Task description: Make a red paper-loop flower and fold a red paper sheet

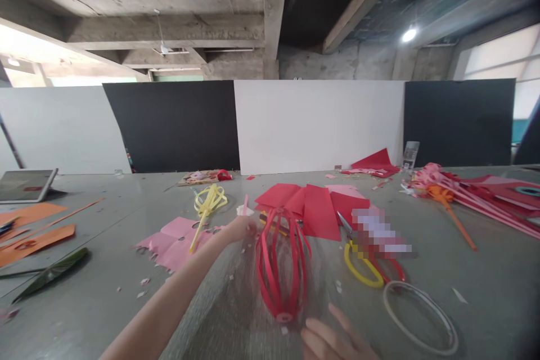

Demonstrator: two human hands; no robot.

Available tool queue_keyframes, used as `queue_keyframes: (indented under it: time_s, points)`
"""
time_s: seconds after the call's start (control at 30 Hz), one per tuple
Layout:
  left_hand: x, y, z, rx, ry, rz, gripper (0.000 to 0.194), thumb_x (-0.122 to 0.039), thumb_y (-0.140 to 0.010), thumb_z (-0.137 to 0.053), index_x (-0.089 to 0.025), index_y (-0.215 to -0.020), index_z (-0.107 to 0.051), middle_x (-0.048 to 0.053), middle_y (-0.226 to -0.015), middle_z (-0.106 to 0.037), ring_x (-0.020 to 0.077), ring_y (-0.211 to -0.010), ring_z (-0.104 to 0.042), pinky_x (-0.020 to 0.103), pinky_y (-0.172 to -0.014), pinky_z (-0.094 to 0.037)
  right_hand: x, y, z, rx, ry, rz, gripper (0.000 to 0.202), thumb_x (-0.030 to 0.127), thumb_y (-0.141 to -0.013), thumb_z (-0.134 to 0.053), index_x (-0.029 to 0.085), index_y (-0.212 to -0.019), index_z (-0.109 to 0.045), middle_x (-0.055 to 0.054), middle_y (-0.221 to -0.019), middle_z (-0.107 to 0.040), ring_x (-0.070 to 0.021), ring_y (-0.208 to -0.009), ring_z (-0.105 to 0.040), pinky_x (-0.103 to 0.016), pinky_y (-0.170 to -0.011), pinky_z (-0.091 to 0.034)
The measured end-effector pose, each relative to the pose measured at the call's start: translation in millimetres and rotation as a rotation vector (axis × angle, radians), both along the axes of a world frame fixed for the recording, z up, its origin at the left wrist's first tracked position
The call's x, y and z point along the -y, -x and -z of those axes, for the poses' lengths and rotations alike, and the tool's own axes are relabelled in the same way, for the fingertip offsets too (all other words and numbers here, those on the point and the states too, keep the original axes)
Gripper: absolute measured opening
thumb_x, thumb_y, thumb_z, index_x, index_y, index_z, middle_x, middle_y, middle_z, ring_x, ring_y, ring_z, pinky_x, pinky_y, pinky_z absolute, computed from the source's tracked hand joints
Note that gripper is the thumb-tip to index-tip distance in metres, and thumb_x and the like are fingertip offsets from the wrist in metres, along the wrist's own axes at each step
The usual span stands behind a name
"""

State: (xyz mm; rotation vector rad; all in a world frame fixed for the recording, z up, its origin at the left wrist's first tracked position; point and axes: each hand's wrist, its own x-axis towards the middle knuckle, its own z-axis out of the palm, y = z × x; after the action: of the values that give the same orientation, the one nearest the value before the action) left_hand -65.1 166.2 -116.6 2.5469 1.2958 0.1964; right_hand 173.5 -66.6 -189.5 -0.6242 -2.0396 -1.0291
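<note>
A cage of red paper strips (259, 267), shaped like a lantern, sits on the grey table in front of me; a small round piece joins its strips at the near end. My left hand (242, 228) reaches forward to the left of its far end, fingers curled in, beside a white scrap with a pink strip (245, 205). What those fingers hold, if anything, is hidden. Low in the view, my right hand (333, 337) has its fingers apart and holds nothing, just right of the lantern's near end. Folded red paper (323, 216) lies behind the lantern.
Yellow-handled scissors (363, 275) and a clear tape ring (422, 315) lie to the right. A yellow paper-strip flower (208, 202) rests on cut pink paper (172, 242). Orange paper (46, 239), a green leaf (54, 273) and a tablet (27, 185) are left.
</note>
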Motion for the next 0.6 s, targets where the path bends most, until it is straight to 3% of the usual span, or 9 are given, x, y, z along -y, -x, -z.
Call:
queue_keyframes:
  time_s: [0.33, 0.6]
  points:
    - [-3, 0, -6.0, -0.056, 0.08, -0.061, 0.025, -0.03, -0.088, -0.049, -0.017, -0.109, -0.053, 0.007, -0.111, -0.053, 0.02, -0.092, -0.055, 0.038, -0.077, -0.048, 4, -1, -18.6, 0.016, 0.037, -0.053, 0.03, 0.008, -0.088, -0.039, 0.021, -0.075, -0.063, 0.006, -0.08, -0.067, -0.0073, -0.096, -0.054, -0.041, -0.109, -0.014]
    - [1, 6, -12.0, 0.011, 0.138, -0.157, 0.028, -0.03, -0.086, -0.051, -0.015, -0.11, -0.051, 0.007, -0.11, -0.053, 0.0214, -0.092, -0.055, 0.04, -0.076, -0.048, 1, -1, -6.1, 0.006, 0.026, -0.032, 0.02, 0.012, -0.086, -0.045, 0.021, -0.078, -0.061, 0.005, -0.08, -0.068, -0.0097, -0.097, -0.057, -0.039, -0.107, -0.022]
